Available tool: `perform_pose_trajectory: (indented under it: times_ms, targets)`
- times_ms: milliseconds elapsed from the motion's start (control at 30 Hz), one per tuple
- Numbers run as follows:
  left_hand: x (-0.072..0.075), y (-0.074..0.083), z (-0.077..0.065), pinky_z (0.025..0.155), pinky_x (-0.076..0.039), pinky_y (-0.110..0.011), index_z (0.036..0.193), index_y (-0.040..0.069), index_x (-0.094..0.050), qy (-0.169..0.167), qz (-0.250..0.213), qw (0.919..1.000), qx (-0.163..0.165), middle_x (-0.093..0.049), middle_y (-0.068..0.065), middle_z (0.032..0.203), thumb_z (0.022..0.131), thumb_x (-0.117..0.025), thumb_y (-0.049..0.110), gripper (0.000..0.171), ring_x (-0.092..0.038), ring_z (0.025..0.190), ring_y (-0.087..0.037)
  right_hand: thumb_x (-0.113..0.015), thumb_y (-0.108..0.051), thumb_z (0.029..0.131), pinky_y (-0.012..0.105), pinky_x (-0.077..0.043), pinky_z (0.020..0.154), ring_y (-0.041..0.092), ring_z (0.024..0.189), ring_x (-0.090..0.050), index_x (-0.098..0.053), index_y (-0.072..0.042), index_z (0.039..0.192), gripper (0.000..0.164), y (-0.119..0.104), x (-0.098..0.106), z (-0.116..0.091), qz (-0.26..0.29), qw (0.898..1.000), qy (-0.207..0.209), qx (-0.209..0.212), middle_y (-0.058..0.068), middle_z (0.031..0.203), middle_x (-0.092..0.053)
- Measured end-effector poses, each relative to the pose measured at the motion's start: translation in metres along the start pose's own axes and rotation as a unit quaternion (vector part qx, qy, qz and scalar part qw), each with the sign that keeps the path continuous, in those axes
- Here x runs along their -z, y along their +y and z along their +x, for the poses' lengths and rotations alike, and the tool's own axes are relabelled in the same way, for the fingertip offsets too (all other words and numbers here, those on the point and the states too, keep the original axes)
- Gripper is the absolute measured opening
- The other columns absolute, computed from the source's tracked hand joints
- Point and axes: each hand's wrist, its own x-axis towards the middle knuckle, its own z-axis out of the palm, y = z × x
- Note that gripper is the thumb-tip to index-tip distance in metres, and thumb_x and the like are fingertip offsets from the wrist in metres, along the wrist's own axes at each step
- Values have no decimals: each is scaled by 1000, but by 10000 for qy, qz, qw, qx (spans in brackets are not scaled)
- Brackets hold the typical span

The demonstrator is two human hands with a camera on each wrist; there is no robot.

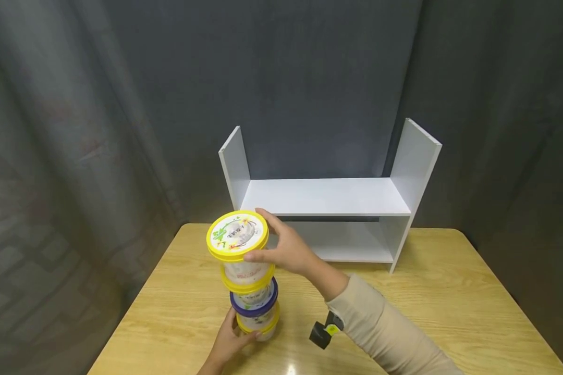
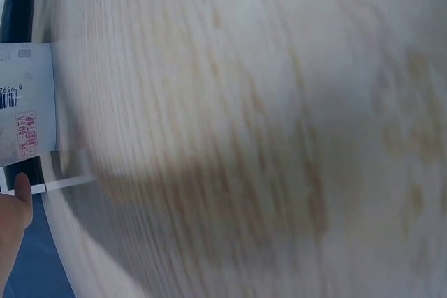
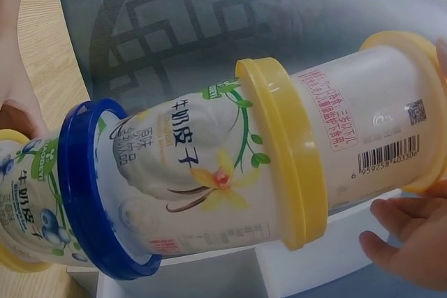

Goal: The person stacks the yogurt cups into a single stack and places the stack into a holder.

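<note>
Several round white paper tubs stand in one slightly leaning stack at the left front of the table. The top tub (image 1: 236, 237) has a yellow lid with a printed flower design. Beneath it come another yellow-lidded tub (image 3: 188, 172), a blue-lidded tub (image 3: 42, 204) and a yellow-rimmed tub (image 1: 265, 336) at the bottom. My right hand (image 1: 283, 245) grips the top tub, thumb and fingers spread around its lid. My left hand (image 1: 230, 338) holds the bottom tub low down, fingers on either side. A white tub wall (image 2: 26, 102) with a barcode shows in the left wrist view.
Behind the stack stands a white two-level shelf (image 1: 328, 197) with tall side panels. The wooden table (image 1: 450, 307) runs out to both sides. Grey curtains (image 1: 309, 78) hang behind and around it. A small black wrist camera (image 1: 321, 334) hangs at my right sleeve.
</note>
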Motion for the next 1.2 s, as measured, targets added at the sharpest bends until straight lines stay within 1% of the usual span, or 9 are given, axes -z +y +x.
perform_pose_trajectory:
  times_ms: [133,333,467,633,733,833,933,1133,1200]
  targets:
    - [-2,-1,-1,94,-28,-50,127,5,-33,-5,114,9999,80,-43,-14,122,65,-74,14,74,-40,110,-30,-71,-48,61,51,-27,94,20,117,-34,-23,-18,136,94,4,3,-3,17,10000,16,-64,-1,134,-33]
    - [0,-3,-3,96,-24,-52,127,7,-33,26,64,9996,286,-43,-13,122,62,-76,13,79,-38,111,-31,-71,-41,66,37,-29,97,20,119,-34,-23,-11,136,90,17,15,-9,40,9991,290,291,6,133,-35]
    - [1,-2,-3,96,-22,-54,126,9,-33,110,67,9994,316,-43,-12,122,58,-78,15,82,-38,112,-33,-69,-35,70,37,-29,98,21,118,-34,-25,-9,135,83,30,29,-13,-77,9973,621,389,8,132,-37]
    - [3,-5,-4,96,-24,-52,125,12,-34,211,149,9987,433,-44,-8,120,57,-79,20,82,-37,112,-32,-66,-25,76,41,-32,95,23,117,-36,-28,-8,134,71,46,52,-23,85,9938,1091,199,9,130,-38]
    - [3,-5,-6,96,-23,-52,125,12,-34,212,184,9988,397,-44,-8,121,57,-79,21,83,-37,113,-32,-64,-21,78,42,-34,94,24,116,-37,-29,-7,133,67,54,66,-29,253,9907,1332,105,11,130,-38]
    - [3,-3,-6,97,-21,-54,125,11,-34,214,184,9990,346,-44,-8,121,57,-79,21,83,-36,114,-33,-63,-19,79,40,-36,92,25,115,-39,-29,-4,132,64,63,81,-36,241,9871,1583,27,13,129,-39]
    - [2,-2,-7,97,-20,-54,125,11,-35,276,241,9989,295,-45,-8,120,57,-79,21,82,-36,113,-33,-62,-17,80,34,-38,91,26,113,-40,-30,-1,131,62,70,94,-42,210,9825,1852,-24,15,127,-40]
    - [2,-2,-8,95,-25,-53,123,11,-37,368,377,9984,203,-48,-6,117,57,-79,20,78,-41,109,-29,-60,-16,82,12,-39,83,28,110,-42,-32,2,129,58,83,118,-54,29,9710,2387,-101,20,123,-42]
    - [1,-3,-8,94,-26,-54,122,10,-37,340,404,9984,177,-48,-6,116,58,-79,20,77,-42,108,-28,-59,-18,82,9,-38,82,26,109,-44,-32,2,129,58,86,127,-59,-110,9661,2574,-173,20,123,-43]
